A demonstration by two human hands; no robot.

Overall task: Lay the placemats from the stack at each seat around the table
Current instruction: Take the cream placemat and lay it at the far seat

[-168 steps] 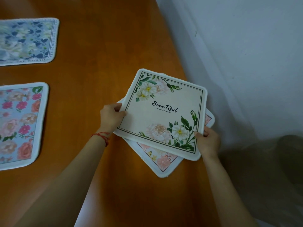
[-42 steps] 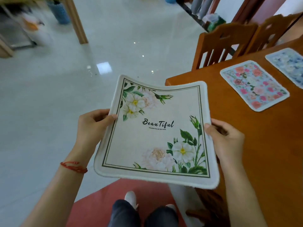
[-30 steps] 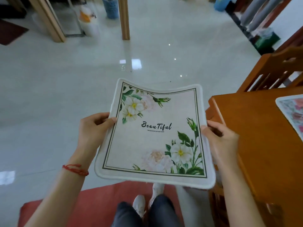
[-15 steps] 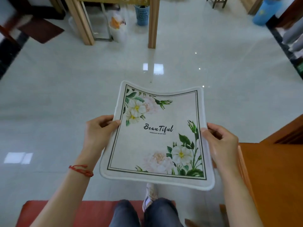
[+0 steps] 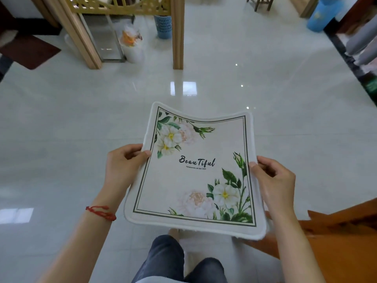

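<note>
You are gripping the placemat (image 5: 195, 172) with left hand (image 5: 122, 164) and right hand (image 5: 273, 180), the surface (image 5: 336, 248) lying right of it.

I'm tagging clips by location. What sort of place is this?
Most likely a home's dining or living area: glossy tiled floor, a wooden table corner, and a floral placemat held in both hands.

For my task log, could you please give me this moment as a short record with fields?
held item: white floral placemat, printed "Beautiful"
left hand: grips its left edge
right hand: grips its right edge
placemat state: in the air, sagging in the middle, not laid
below: pale tiled floor
table: wooden corner at lower right
wrist: red string bracelet, left
</note>
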